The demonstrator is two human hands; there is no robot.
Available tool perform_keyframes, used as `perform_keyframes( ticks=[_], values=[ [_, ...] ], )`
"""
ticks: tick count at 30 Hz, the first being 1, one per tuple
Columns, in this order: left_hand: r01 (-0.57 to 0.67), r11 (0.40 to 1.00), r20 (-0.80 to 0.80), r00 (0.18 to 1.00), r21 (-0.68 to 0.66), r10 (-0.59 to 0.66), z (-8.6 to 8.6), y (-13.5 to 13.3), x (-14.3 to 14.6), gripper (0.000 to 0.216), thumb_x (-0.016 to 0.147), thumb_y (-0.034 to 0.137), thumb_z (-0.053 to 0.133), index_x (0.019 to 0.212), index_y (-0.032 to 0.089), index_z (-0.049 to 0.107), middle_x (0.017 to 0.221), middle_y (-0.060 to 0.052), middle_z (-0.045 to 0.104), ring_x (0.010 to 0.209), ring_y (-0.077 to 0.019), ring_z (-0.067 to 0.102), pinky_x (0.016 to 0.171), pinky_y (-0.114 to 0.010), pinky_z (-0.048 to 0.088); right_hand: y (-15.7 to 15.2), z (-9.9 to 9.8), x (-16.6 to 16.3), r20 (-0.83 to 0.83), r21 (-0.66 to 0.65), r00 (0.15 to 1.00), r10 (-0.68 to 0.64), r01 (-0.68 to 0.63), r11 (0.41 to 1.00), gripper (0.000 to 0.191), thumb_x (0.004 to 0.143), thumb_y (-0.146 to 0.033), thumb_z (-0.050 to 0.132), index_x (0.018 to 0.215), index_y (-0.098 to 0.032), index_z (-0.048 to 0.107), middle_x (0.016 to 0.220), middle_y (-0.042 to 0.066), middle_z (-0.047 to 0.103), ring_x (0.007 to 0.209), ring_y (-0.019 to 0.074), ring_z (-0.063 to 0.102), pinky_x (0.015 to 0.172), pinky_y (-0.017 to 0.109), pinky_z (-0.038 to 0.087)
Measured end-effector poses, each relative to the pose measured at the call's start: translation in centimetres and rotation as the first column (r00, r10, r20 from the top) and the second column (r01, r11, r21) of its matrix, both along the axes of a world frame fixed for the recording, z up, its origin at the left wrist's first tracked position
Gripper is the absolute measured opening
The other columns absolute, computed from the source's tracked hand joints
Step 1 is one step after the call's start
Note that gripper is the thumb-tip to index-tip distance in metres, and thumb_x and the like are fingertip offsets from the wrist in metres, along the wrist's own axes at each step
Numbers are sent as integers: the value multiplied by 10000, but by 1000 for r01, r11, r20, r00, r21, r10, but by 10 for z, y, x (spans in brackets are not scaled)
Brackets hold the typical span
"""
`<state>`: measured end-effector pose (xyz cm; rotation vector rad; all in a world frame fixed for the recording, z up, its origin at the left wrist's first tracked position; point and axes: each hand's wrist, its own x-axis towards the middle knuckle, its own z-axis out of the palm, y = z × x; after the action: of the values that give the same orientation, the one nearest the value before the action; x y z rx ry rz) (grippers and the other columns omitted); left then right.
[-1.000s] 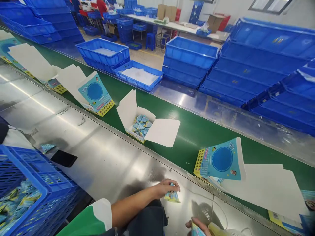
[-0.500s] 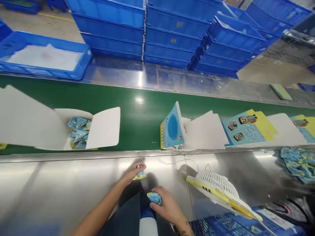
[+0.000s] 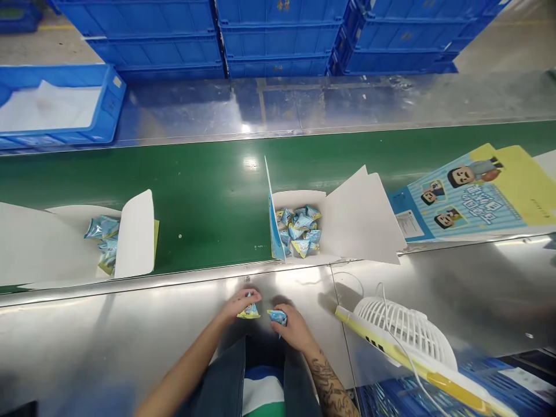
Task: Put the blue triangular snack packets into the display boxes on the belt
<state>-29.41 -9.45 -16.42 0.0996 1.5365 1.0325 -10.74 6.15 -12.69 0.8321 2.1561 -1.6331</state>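
Low centre of frame, on the steel surface (image 3: pixel 130 336): left hand (image 3: pixel 237 304) pinching a small packet (image 3: pixel 249 313), right hand (image 3: pixel 293 327) pinching another packet (image 3: pixel 278 316). Probably light, crinkly, slippery; best pinched by sealed edges. Open box (image 3: pixel 299 200) just above.

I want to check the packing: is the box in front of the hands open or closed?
Open. The box has its flaps spread, and small packets show inside.
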Motion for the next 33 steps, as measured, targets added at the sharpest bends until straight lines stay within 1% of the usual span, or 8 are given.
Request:
perform_keyframes(
  ticks=[4, 7, 14, 18, 22, 28, 30, 33],
  values=[
    [126, 992, 10, 992, 24, -127, -7, -1, 10, 263, 722, 429, 774, 779, 174, 748, 712, 5, 611, 712, -159, 504, 661, -281, 357, -5, -25, 20, 25, -3, 1000, 12, -12, 1000, 333, 809, -291, 721, 1128, -200, 700, 1178, 97, 701, 1107, 302, 653, 998, 431, 485],
    [134, 990, 5, 991, 38, -134, -7, -2, 13, 234, 702, 404, 795, 759, 181, 758, 737, -2, 640, 733, -163, 528, 671, -275, 388, -8, -32, 29, 28, -14, 999, 35, -35, 999, 315, 815, -326, 730, 1112, -225, 704, 1137, 68, 710, 1060, 283, 661, 972, 410, 489],
    [-77, 996, -44, 996, -33, 76, -4, -1, 12, 389, 758, 560, 717, 826, 178, 748, 939, -52, 674, 786, -183, 580, 629, -277, 436, -11, -45, 24, 9, 29, 1000, 4, -4, 1000, 255, 833, -385, 730, 1042, -240, 722, 1051, 54, 742, 977, 273, 670, 909, 395, 478],
    [-145, 988, 10, 989, -51, 146, -2, -2, 12, 465, 738, 623, 727, 855, 173, 734, 1129, -78, 663, 705, -178, 636, 556, -306, 483, -7, -50, 23, -48, -7, 998, -28, 28, 1000, 231, 871, -432, 698, 980, -230, 723, 972, 33, 735, 885, 226, 656, 833, 348, 480],
    [-200, 978, 46, 978, -61, 203, -2, -3, 13, 482, 732, 625, 745, 852, 158, 735, 1215, -114, 666, 639, -173, 670, 484, -299, 463, 3, -55, 23, -92, -92, 995, -30, 22, 996, 258, 868, -451, 703, 935, -204, 735, 893, 19, 709, 781, 187, 622, 729, 308, 474],
    [-281, 958, 49, 958, -65, 284, -4, -1, 18, 436, 711, 580, 781, 804, 155, 757, 1422, -134, 627, 751, -194, 709, 477, -274, 468, 9, -62, 20, -97, -143, 994, -48, 34, 989, 335, 863, -511, 704, 903, -181, 744, 889, 40, 708, 786, 194, 614, 737, 323, 473],
    [-299, 952, 57, 951, -71, 303, -5, -2, 19, 414, 705, 560, 792, 802, 159, 758, 1389, -128, 657, 751, -196, 710, 488, -278, 480, 9, -63, 20, -80, -154, 995, -66, 53, 987, 358, 858, -534, 702, 908, -182, 745, 888, 46, 716, 789, 198, 617, 740, 327, 482],
    [-315, 944, 71, 944, -95, 322, -6, -3, 20, 365, 709, 510, 803, 814, 164, 754, 1126, -114, 757, 736, -212, 712, 507, -278, 483, 6, -63, 21, -30, -179, 994, -109, 102, 978, 426, 856, -596, 679, 922, -178, 727, 849, 50, 723, 731, 189, 623, 684, 320, 494]
  ],
)
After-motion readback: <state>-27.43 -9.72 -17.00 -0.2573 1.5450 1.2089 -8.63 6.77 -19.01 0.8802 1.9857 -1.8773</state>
